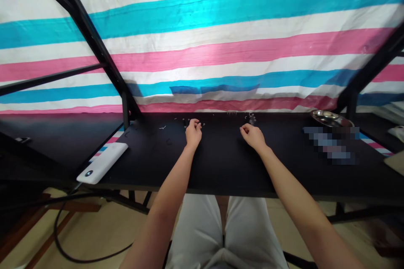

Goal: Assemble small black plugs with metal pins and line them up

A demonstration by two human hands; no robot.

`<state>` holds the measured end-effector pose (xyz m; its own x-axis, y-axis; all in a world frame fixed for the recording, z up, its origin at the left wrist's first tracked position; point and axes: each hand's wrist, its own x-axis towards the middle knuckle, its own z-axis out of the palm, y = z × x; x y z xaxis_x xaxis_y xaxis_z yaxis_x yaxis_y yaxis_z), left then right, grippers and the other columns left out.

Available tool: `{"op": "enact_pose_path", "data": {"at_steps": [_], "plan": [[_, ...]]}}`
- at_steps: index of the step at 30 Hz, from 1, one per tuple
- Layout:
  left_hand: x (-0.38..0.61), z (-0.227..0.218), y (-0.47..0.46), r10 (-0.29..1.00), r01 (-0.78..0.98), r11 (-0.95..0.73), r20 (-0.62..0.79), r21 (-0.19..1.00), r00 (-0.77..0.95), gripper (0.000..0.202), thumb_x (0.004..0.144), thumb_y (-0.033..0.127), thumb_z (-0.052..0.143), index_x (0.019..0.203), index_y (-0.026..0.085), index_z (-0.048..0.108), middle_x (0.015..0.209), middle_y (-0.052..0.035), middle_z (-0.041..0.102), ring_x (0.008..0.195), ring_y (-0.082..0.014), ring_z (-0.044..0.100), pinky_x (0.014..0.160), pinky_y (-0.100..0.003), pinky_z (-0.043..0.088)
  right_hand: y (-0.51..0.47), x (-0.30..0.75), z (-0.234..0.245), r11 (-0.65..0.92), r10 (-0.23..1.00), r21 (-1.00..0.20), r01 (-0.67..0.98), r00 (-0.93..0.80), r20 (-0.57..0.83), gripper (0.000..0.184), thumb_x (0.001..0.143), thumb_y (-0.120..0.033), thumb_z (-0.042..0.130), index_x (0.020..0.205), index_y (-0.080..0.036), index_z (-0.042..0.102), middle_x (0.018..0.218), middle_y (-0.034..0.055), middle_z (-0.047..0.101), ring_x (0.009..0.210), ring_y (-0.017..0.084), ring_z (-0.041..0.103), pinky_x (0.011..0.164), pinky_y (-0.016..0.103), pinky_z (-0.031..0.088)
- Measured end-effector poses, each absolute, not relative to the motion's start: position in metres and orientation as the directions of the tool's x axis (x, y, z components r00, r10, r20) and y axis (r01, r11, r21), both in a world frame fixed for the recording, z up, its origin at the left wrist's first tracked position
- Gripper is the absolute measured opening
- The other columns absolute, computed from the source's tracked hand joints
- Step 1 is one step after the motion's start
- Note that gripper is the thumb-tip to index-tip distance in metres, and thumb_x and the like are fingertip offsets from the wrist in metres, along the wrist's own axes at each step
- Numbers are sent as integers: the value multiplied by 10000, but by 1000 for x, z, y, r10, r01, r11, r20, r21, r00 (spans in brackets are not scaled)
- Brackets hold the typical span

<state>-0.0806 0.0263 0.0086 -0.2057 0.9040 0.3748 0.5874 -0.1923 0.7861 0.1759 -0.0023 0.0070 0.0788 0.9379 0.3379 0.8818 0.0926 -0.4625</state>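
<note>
My left hand (193, 134) rests over the middle of the black table (221, 168), its fingers curled in a pinch. Small dark and greyish pieces (184, 122) lie beside those fingers, too small to name. To the right, my right hand (253, 136) is closed with thumb and fingertips together. Just beyond it sits a little cluster of small clear or grey pieces (252, 119). Whatever either hand holds is hidden or too tiny to make out. A row of small pieces (232, 113) lies at the table's back edge, between the hands.
A white power bank or similar device (104, 162) lies at the left edge, a cable below it. A shiny metal dish (331, 118) stands back right, behind a blurred-out item (331, 145). White scraps (162, 127) lie left. Black frame bars (91, 29) and striped sheeting (221, 50) rise behind.
</note>
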Motion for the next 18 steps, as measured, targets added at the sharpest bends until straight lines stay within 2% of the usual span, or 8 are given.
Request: {"op": "enact_pose_path", "data": {"at_steps": [3,5,7,10,12,16,18], "plan": [[-68,10,22,958,251,-249,277,935,-79,154,833,269,445,968,195,432,808,0,612,418,-47,477,458,-198,387,-3,169,5,187,900,-522,832,68,430,238,818,-326,447,955,-214,606,765,26,648,683,159,582,633,251,387],[-58,11,16,972,74,-236,234,969,25,177,825,296,456,959,194,401,821,4,599,368,-23,433,401,-180,349,-4,161,4,254,877,-591,765,75,474,274,816,-346,456,1010,-200,582,781,31,641,656,147,566,645,256,404],[-47,12,10,970,-28,-213,215,977,114,188,818,300,471,942,194,379,826,4,590,360,-18,441,373,-164,321,-7,150,3,326,876,-695,641,72,477,318,813,-402,467,1025,-184,559,779,34,629,620,133,546,638,258,422],[-37,12,2,954,-88,-189,204,978,217,197,813,292,487,933,196,363,827,12,579,352,-14,449,347,-145,291,-13,134,1,382,903,-846,372,44,427,383,801,-484,477,1029,-179,520,752,25,610,575,119,528,573,250,433],[-34,12,0,944,-101,-190,210,977,256,207,809,292,499,934,194,365,820,19,570,350,-12,453,341,-138,285,-16,126,1,401,907,-886,231,33,420,374,782,-497,510,990,-186,510,720,11,596,545,109,515,531,243,424],[-35,14,-1,938,-128,-208,235,970,254,210,806,288,510,931,190,372,811,25,559,342,-17,460,335,-143,293,-20,121,3,427,899,-897,112,51,434,312,758,-484,558,861,-193,508,692,5,583,528,97,504,498,235,412],[-35,14,-1,937,-135,-217,245,967,248,203,807,284,510,926,189,376,807,24,558,336,-21,462,330,-146,292,-20,122,3,415,906,-906,88,49,420,316,747,-480,574,866,-196,505,702,3,581,516,91,495,478,231,408]]}}
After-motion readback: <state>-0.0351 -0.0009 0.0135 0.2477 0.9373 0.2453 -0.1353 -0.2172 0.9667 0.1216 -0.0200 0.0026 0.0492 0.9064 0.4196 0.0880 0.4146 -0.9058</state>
